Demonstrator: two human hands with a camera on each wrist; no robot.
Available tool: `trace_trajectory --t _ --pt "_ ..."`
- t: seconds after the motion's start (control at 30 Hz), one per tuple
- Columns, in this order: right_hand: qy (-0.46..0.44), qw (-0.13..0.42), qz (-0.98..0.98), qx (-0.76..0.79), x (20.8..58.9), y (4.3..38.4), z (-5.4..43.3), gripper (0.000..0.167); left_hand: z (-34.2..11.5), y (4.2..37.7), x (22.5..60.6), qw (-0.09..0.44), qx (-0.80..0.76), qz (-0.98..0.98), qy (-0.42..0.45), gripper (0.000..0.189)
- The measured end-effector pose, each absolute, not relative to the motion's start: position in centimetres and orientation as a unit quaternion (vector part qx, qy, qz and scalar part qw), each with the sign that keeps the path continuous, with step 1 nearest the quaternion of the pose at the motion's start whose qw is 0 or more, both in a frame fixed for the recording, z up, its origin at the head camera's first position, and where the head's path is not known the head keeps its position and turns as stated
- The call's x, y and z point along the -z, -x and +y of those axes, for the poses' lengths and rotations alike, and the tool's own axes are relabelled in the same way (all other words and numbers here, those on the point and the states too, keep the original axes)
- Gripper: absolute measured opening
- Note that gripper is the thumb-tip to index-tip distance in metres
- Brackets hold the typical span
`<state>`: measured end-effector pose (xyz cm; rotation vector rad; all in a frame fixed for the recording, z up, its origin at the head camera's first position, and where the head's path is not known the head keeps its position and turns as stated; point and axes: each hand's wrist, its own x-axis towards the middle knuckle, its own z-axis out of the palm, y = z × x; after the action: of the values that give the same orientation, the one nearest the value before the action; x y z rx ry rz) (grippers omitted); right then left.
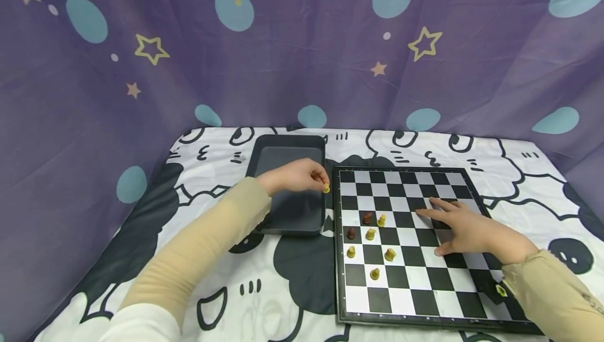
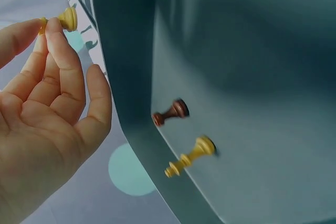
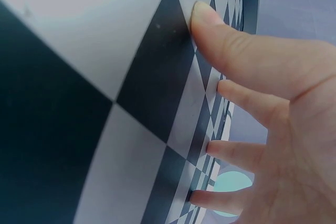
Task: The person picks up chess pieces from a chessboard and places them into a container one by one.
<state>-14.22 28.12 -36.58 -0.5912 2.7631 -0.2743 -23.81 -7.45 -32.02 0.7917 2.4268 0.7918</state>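
Note:
My left hand pinches a yellow chess piece between thumb and fingertips, over the right rim of the dark grey tray. Two pieces lie on their sides in the tray in the left wrist view: a brown chess piece and a yellow chess king. Fingers spread, my right hand rests its fingertips on the black-and-white chessboard. Left of it on the board stand several yellow pieces, among them a yellow chess piece, and two brown ones, including a brown pawn-sized piece.
The tray stands directly left of the board on a cartoon-print cloth. A purple curtain with stars and dots hangs behind. A small black item with a yellow mark sits by the right sleeve.

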Motion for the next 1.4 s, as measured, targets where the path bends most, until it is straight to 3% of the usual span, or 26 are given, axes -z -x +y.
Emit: trace_trajectory --t 0.73,1.4 --pt "0.207 0.155 0.962 0.09 36.5 14.3 28.0 0.087 -10.6 25.2 32.8 0.226 -0.278 0.902 -0.24 0.013" --pt "0.197 0.155 0.964 0.088 36.3 14.1 28.0 0.087 -10.5 26.8 34.1 0.218 -0.258 0.916 -0.219 0.014"
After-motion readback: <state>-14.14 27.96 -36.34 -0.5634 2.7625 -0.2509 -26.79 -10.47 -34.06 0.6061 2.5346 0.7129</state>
